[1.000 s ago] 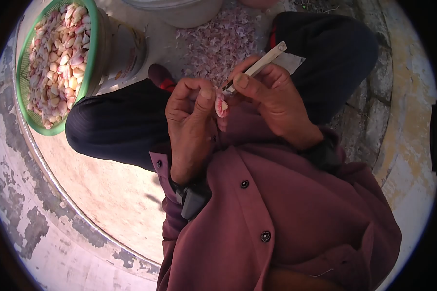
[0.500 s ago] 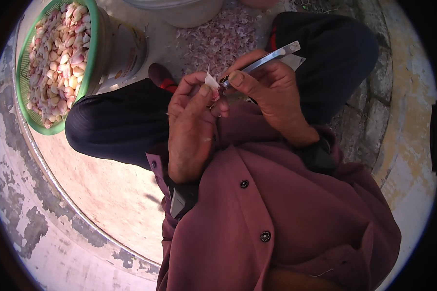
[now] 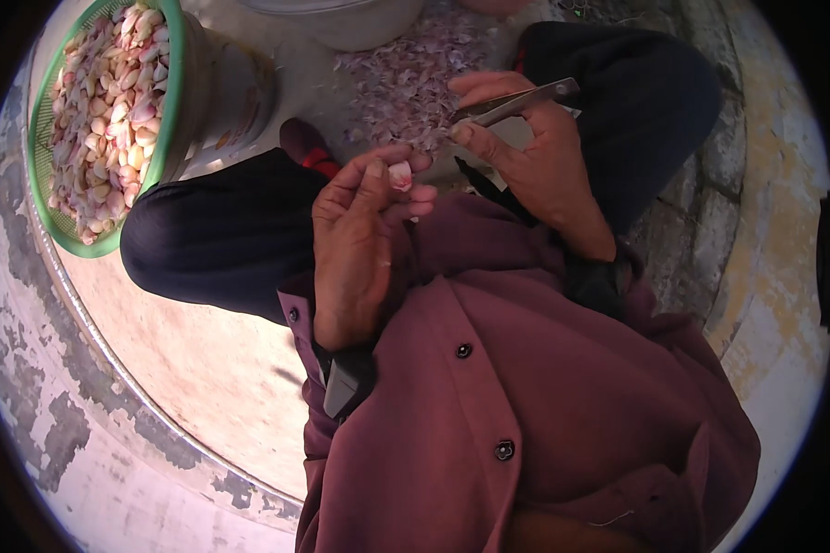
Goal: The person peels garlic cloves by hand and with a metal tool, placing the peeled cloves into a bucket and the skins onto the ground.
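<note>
Between the thumb and fingers of my left hand [image 3: 358, 230] is a small pinkish-white garlic clove [image 3: 400, 176]. My right hand [image 3: 546, 170] is closed round a metal folding knife [image 3: 516, 103], whose end points up to the right. The two hands are apart, with the knife clear of the clove. On the ground beyond them lies a heap of thin purplish garlic skins [image 3: 424, 74]. At the upper left, a green basket [image 3: 171, 101] holds many garlic cloves [image 3: 115, 120].
The basket sits on a bucket [image 3: 240, 97] left of my raised left knee [image 3: 203, 230]. A pale tub [image 3: 360, 23] stands at the top edge, beside part of a pinkish container. Stone paving [image 3: 710, 221] runs along the right.
My right hand and the knife have moved away from the clove, to the right. The white skin flap that stood up from the clove no longer shows. My left hand has shifted slightly.
</note>
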A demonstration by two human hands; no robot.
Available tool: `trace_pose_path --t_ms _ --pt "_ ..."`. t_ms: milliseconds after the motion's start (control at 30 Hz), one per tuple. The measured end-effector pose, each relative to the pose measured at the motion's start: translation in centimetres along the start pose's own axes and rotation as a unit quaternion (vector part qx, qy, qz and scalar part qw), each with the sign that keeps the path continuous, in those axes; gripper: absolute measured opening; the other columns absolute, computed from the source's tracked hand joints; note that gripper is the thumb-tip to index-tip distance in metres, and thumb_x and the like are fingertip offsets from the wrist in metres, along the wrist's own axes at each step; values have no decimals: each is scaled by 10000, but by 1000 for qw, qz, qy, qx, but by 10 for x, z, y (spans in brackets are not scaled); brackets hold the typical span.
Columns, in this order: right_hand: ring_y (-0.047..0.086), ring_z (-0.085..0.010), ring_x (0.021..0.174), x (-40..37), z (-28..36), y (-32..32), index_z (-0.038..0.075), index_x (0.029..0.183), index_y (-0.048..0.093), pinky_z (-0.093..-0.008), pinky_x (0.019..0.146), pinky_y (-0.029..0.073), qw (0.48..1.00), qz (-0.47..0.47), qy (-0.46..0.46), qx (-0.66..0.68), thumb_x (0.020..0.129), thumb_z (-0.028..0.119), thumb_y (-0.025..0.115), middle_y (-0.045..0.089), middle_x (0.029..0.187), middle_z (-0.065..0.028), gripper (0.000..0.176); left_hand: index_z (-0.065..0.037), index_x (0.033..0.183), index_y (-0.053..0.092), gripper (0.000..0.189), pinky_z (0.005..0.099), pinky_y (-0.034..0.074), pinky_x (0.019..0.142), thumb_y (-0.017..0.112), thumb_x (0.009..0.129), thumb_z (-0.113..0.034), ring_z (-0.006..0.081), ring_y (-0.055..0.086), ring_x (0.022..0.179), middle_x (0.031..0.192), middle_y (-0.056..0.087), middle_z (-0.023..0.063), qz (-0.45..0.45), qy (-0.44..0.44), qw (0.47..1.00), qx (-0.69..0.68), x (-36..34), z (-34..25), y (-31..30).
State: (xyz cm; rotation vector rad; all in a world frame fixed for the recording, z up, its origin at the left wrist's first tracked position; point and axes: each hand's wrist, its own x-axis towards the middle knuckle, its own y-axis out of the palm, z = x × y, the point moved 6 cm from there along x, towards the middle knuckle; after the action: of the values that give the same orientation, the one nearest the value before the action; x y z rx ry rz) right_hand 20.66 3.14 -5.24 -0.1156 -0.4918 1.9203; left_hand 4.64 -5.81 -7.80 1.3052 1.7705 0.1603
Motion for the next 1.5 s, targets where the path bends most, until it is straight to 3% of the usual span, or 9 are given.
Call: trace_pose_path --t_ms 233,300,433,500,733,1133,1200,1433,1500 --pt "646 -227 984 -6 25 22 6 1005 643 -322 845 516 978 120 -20 169 805 110 758 666 1036 -140 254 39 1161 609 274 240 556 755 489 1009 -156 124 658 841 955 672 88 -7 21 998 58 -3 3 3" --pt "668 -173 804 -8 32 23 5 1005 659 -272 672 540 983 106 -75 131 823 130 737 667 981 -78 235 39 1160 611 270 232 552 755 492 1007 -150 111 652 846 945 674 81 0 22 998 52 -5 3 1" --pt "670 -190 815 -8 33 23 6 995 661 -285 699 551 985 111 -77 110 818 124 736 666 978 -81 226 42 1154 615 260 223 544 754 509 999 -139 105 650 829 943 679 76 24 17 998 63 -3 5 -1" --pt "663 -231 969 -9 34 23 8 1014 645 -312 810 536 981 142 -65 114 787 83 763 678 1026 -129 266 42 1152 616 258 221 542 750 515 997 -137 107 651 826 948 680 78 30 14 998 61 -4 5 -1" --pt "677 -184 887 -11 37 22 3 993 662 -285 753 544 976 165 -15 139 800 63 746 689 1005 -119 219 58 1148 611 253 217 536 744 501 999 -114 109 657 823 956 682 89 38 12 990 138 -8 0 5" --pt "644 -141 884 -13 17 28 -8 1020 663 -260 775 520 970 128 41 204 880 89 685 682 976 -101 172 51 1182 578 257 214 514 777 556 967 -87 117 656 845 952 681 101 33 11 994 104 -11 4 11" --pt "643 -142 895 -15 10 29 -14 1020 643 -261 793 522 941 80 95 316 890 95 677 678 994 -118 173 45 1172 582 245 214 514 778 561 962 -80 119 657 847 958 682 104 38 14 993 113 -10 4 13" --pt "643 -136 913 -2 -9 13 -1 1011 623 -256 820 520 941 20 95 324 901 117 671 680 1019 -128 168 21 1139 517 193 250 528 770 542 962 -51 159 667 842 987 676 154 53 19 993 106 -9 2 15" --pt "640 -141 938 -1 -20 -1 2 1026 622 -264 838 512 947 -71 105 294 901 130 672 676 1044 -133 186 16 1140 495 196 258 532 763 542 961 -48 168 668 841 988 673 167 66 31 993 93 -11 -1 16"
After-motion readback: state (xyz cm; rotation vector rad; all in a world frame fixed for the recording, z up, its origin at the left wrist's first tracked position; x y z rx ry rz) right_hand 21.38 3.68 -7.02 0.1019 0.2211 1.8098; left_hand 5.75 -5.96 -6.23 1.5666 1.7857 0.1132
